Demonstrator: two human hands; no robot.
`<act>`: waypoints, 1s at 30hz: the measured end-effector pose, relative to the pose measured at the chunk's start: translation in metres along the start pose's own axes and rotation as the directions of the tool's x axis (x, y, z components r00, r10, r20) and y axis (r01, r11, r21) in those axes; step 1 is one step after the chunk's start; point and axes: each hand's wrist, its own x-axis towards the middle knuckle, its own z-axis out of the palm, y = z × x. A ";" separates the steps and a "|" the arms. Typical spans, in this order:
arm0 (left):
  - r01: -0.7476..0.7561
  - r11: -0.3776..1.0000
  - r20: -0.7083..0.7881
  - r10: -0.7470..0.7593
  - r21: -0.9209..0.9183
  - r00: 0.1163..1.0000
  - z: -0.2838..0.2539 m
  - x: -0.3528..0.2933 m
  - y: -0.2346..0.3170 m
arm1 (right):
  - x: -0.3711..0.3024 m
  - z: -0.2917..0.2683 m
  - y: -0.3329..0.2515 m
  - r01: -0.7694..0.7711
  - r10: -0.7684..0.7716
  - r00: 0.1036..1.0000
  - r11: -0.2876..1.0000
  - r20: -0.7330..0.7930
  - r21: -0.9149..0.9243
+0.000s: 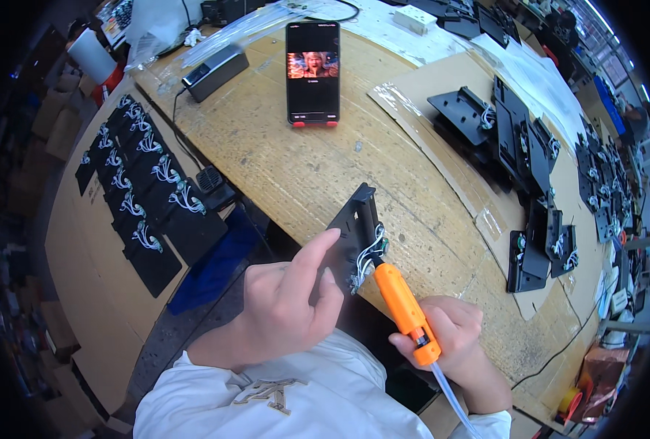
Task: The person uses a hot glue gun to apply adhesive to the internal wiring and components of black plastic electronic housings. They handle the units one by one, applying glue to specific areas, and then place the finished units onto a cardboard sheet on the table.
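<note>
My left hand is closed on a black plastic panel, its index finger stretched along the panel's face. The panel is tilted up over the table's front edge. White wires and a small green circuit board sit along its right side. In my right hand is an orange hot glue gun, with a long translucent glue stick trailing from its rear. The gun's dark nozzle points at the wires by the panel's lower right edge; whether it touches them I cannot tell.
A phone stands upright on a red holder on the wooden table. Behind it to the left lies a black box-shaped device. Several wired black panels lie on cardboard at left; more black parts are piled at right.
</note>
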 end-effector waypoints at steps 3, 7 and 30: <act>0.083 0.996 0.091 -0.085 0.030 0.992 -0.013 0.000 -0.008 | -0.004 -0.005 0.009 -0.082 0.082 0.995 0.997 -0.059 0.001; 0.415 0.900 0.303 -0.436 0.134 0.847 -0.050 -0.004 -0.023 | -0.016 -0.014 0.024 -0.297 0.298 0.952 0.954 -0.063 0.030; 0.461 0.516 -0.522 -0.843 -0.722 0.126 -0.334 -0.205 -0.346 | -0.002 0.011 0.081 -0.352 0.480 0.864 0.794 -0.155 0.496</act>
